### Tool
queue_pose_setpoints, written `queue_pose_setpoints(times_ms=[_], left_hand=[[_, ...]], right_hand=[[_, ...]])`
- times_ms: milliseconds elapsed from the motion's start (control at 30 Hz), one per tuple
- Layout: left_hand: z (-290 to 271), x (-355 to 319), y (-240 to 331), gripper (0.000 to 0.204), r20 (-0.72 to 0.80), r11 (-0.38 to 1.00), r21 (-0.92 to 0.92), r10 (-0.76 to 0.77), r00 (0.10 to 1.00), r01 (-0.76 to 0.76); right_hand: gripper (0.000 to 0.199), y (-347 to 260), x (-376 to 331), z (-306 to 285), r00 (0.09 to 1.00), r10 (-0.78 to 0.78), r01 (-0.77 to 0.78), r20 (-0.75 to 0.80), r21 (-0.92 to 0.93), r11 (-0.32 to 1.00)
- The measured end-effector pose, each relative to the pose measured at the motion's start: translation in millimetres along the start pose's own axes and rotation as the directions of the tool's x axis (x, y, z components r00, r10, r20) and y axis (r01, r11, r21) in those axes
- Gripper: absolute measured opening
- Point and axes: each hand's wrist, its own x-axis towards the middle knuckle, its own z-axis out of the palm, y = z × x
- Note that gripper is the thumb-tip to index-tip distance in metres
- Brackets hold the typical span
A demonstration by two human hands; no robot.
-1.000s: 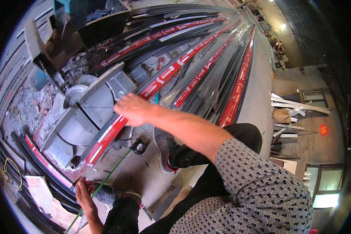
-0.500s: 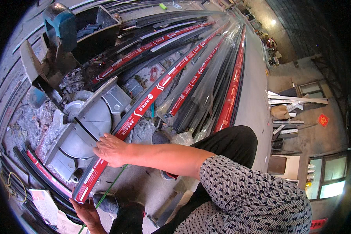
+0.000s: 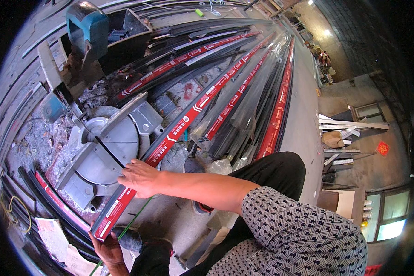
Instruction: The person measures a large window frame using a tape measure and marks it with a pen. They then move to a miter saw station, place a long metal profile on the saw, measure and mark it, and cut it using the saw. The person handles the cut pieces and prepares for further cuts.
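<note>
A long dark profile with red printed film (image 3: 171,140) runs from my lower left up toward the far middle, resting by the saw. My right hand (image 3: 141,177) is closed over it partway along, fingers curled across its top beside the saw table. At the near end of this profile, my left hand (image 3: 108,248) has its fingers and thumb round the tip. Just left of my right hand stands a mitre saw, its round grey table (image 3: 108,149) slotted and its teal motor head (image 3: 86,28) raised. Part of the left fingers is hidden under the profile.
Several more film-wrapped profiles (image 3: 280,108) lie on the floor ahead, some under clear plastic. A dark bin (image 3: 135,43) with offcuts stands behind the saw. Metal shavings (image 3: 25,149) cover the ground to the left. A green cord (image 3: 134,218) passes beneath my arms, near my feet.
The whole view has shifted a little, so the scene sits slightly further right and lower. Both hands keep their places on the profile, which has not visibly moved against the saw.
</note>
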Motion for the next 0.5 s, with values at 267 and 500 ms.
queue_pose_setpoints(times_ms=[267, 500], left_hand=[[-7.9, -2.7, -3.9, 0.048, 0.019, 0.998, -0.064, -0.014, 1.000, 0.016], [-23.1, 1.6, -4.3, 0.046, 0.031, 0.995, -0.088, -0.042, 0.999, 0.044]], right_hand=[[0.077, 3.8, -5.2, 8.0, 0.991, -0.099, 0.107, -0.085, 0.088, 0.990], [0.079, 3.9, -7.1, 5.1, 0.965, -0.220, 0.238, -0.145, 0.122, 0.964]])
